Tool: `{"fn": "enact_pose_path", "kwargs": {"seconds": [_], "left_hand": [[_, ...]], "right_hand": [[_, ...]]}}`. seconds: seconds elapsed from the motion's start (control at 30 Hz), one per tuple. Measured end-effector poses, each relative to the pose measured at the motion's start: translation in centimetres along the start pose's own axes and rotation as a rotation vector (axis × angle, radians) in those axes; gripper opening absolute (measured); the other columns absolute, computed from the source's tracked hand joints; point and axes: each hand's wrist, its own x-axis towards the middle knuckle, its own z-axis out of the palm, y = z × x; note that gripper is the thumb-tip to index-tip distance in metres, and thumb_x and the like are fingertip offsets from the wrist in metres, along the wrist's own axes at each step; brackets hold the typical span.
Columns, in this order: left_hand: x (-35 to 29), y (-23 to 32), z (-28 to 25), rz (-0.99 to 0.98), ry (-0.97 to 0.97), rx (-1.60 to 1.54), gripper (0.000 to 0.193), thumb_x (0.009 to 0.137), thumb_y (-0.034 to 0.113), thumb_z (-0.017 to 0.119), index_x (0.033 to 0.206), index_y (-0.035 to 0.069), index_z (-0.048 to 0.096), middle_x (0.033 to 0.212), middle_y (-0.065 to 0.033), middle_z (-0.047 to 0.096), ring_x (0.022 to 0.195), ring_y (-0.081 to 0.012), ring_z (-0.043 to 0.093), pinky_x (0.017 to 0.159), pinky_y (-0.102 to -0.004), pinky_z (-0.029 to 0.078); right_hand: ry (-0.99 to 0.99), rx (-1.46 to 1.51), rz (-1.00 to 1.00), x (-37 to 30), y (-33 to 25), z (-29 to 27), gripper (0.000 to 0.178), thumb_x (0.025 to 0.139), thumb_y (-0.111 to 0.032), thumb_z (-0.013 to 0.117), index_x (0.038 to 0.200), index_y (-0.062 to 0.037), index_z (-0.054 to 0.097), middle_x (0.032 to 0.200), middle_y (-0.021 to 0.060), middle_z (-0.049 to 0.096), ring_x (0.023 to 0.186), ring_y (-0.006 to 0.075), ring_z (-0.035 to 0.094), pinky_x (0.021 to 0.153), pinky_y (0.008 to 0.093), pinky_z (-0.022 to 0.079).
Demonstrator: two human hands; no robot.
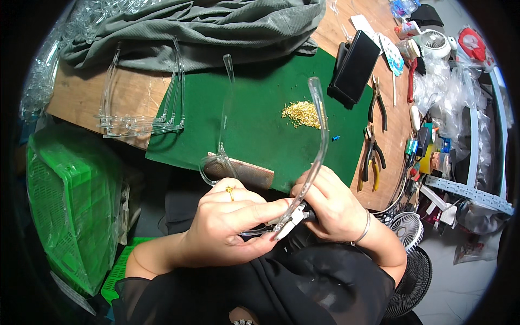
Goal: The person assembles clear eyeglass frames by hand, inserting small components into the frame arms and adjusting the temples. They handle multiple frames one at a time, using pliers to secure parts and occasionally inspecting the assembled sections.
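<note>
Green mat (254, 114); glasses (311, 181) slantwise, temples (324, 127) pointing away.

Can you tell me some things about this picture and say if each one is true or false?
1. The left hand holds a clear plastic glasses frame. True.
2. The pile of tiny gold-coloured pieces lies on the draped grey cloth. False: it lies on the flat green mat.
3. A gold-coloured ring is on a finger of the left hand. True.
4. The black rectangular phone is left of the gold-coloured pile. False: it is to the right.
5. A bright green plastic basket stands at the picture's left side. True.
</note>
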Motion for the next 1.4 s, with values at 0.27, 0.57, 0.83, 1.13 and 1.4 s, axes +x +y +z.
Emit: {"fn": "enact_pose_path", "kwargs": {"seconds": [0.27,0.57,0.83,1.13,1.4], "left_hand": [[0.0,-0.1,0.2,0.091,-0.021,0.124,0.033,0.055,0.011,0.077,0.087,0.006,0.067,0.073,0.0011,0.066,0.064,-0.0108,0.06,0.057,-0.026,0.034],[-0.5,0.7,-0.2,0.082,-0.075,0.197,0.034,0.058,0.02,0.078,0.088,0.008,0.067,0.08,0.0003,0.067,0.07,-0.0107,0.063,0.056,-0.0257,0.032],[-0.3,0.2,-0.1,0.057,-0.082,0.262,0.034,0.062,0.016,0.077,0.091,0.004,0.065,0.078,-0.001,0.067,0.068,-0.0116,0.062,0.058,-0.0252,0.034],[0.3,-0.4,-2.1,-0.084,0.025,-0.141,0.047,0.065,0.003,0.075,0.107,-0.004,0.057,0.08,-0.0055,0.067,0.079,-0.0141,0.064,0.075,-0.0246,0.045],[1.3,1.2,-3.3,-0.58,0.09,-0.84,0.052,0.073,-0.002,0.069,0.119,-0.004,0.047,0.09,-0.0088,0.065,0.09,-0.0114,0.06,0.084,-0.0254,0.046]], "right_hand": [[0.092,-0.078,-0.033,-0.8,0.7,1.7,0.027,0.06,-0.013,0.066,0.08,-0.0019,0.052,0.074,0.0105,0.047,0.071,0.027,0.05,0.067,0.0365,0.04],[0.2,-0.122,-0.051,-0.7,0.8,2.8,0.021,0.063,-0.011,0.068,0.072,-0.0042,0.05,0.071,0.009,0.047,0.065,0.0237,0.049,0.061,0.0346,0.039],[0.12,-0.144,0.072,-1.1,0.7,2.8,0.024,0.062,-0.012,0.07,0.073,-0.005,0.049,0.071,0.0076,0.047,0.065,0.0251,0.048,0.06,0.0341,0.039],[0.136,0.207,0.181,0.0,2.0,0.4,0.031,0.07,-0.011,0.069,0.094,-0.0015,0.053,0.086,0.0123,0.054,0.08,0.0296,0.054,0.072,0.035,0.045],[0.328,0.446,0.314,0.0,4.4,3.6,0.022,0.072,-0.008,0.065,0.091,-0.0013,0.055,0.083,0.011,0.056,0.074,0.0226,0.057,0.067,0.03,0.045]]}}
